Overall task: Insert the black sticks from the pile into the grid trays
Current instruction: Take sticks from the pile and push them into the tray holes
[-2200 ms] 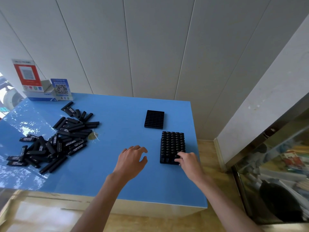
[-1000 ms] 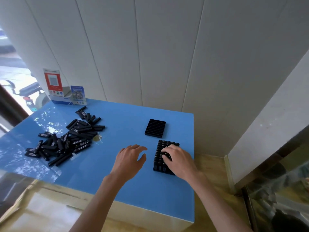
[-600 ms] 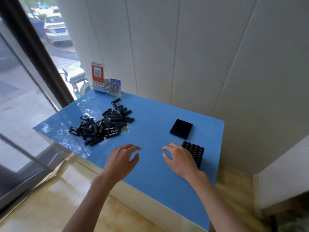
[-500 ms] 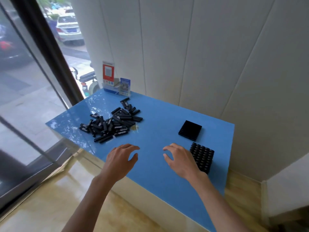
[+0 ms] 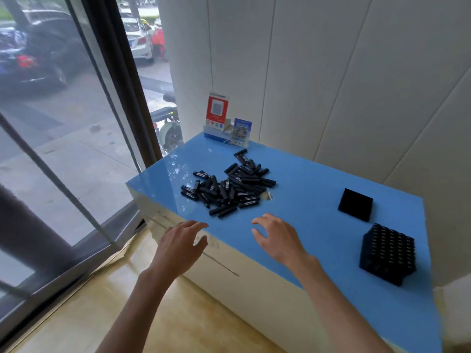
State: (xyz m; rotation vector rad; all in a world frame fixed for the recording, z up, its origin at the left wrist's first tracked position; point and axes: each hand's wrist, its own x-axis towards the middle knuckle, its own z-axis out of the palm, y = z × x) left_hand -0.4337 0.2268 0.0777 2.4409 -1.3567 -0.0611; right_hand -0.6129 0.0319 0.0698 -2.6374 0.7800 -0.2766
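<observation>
Both hands are empty with fingers spread: the left hand [image 5: 178, 248] and right hand [image 5: 279, 242] hover at the near edge of the blue bench [image 5: 313, 200], ready to grab. Just past them lies the pile of black sticks [image 5: 229, 189]. The full tray [image 5: 387, 253] and the empty tray [image 5: 355, 204] wait off right.

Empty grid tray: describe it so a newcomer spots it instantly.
On the blue table, look right of the stick pile, toward the wall. The empty grid tray lies flat and low, unlike the taller full tray nearer the front edge.
</observation>
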